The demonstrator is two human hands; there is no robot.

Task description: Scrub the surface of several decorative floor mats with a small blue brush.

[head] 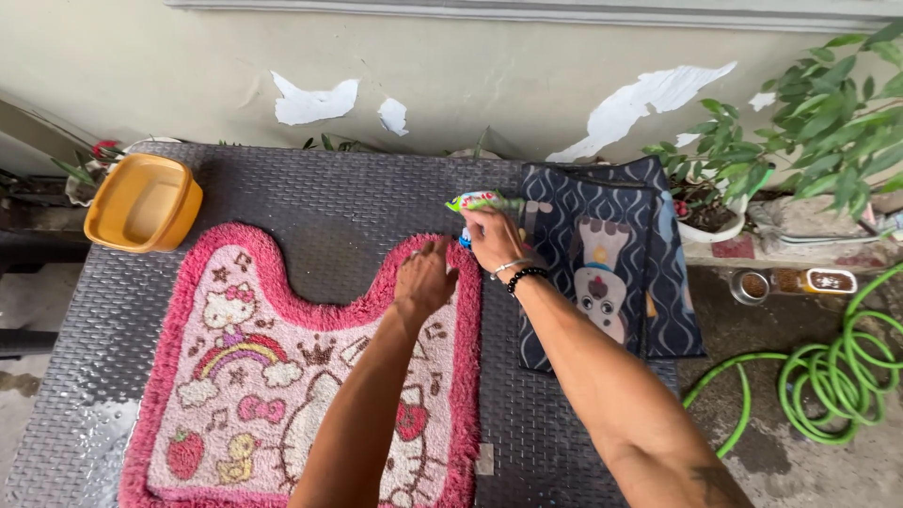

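Observation:
A pink U-shaped bath mat [235,376] with cartoon animal pictures lies on a dark textured table [329,202]. My left hand [423,279] rests flat on the mat's upper right lobe, fingers spread. Just beyond it, my right hand [491,238] grips a small green and white squeeze packet [480,200], held over the mat's top edge. Beads and a bracelet circle my right wrist.
A dark blue patterned mat [611,263] lies at the table's right side. A yellow plastic basin [144,203] sits on the far left corner. Coiled green hose [837,376], potted plants [809,132] and small dishes [750,286] are on the ground to the right. A peeling wall stands behind.

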